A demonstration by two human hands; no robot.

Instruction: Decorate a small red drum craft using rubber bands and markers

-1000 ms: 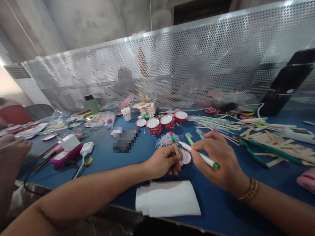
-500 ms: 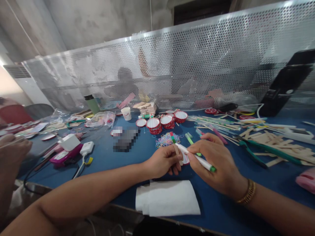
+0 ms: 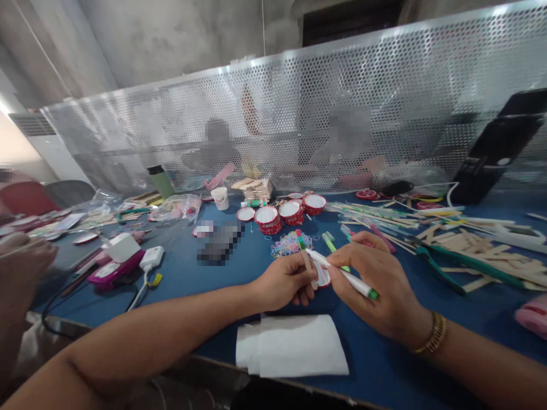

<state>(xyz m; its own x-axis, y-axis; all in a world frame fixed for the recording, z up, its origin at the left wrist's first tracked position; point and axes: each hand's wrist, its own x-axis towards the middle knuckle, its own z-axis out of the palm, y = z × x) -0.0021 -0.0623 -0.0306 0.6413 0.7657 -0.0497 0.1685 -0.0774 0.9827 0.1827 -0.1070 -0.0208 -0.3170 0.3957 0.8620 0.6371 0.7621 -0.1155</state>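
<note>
Between its thumb and fingers, my left hand (image 3: 285, 280) pinches a wooden craft stick (image 3: 307, 263) whose upper end is coloured red and green. My right hand (image 3: 376, 290) grips a white marker (image 3: 356, 283) with a green end, its tip at the coloured part of the stick. Partly hidden behind the hands lies a white disc with a red edge (image 3: 325, 278). Just beyond them is a heap of small multicoloured rubber bands (image 3: 291, 245). A green marker (image 3: 330, 242) rests beside that heap. In front of my hands is a folded white cloth or paper (image 3: 294, 346).
Red-rimmed round pieces (image 3: 267, 216) stand in stacks behind the bands. Green-handled pliers (image 3: 465, 259) lie by loose craft sticks (image 3: 491, 247) at right. A pixelated dark object (image 3: 220, 242), a white charger (image 3: 122, 247) and another person's hand (image 3: 25, 256) are at left. A perforated metal screen (image 3: 273, 114) borders the back.
Both hands hold nearly the same pose, with the marker still at the stick's coloured end. The whole view has shifted very slightly.
</note>
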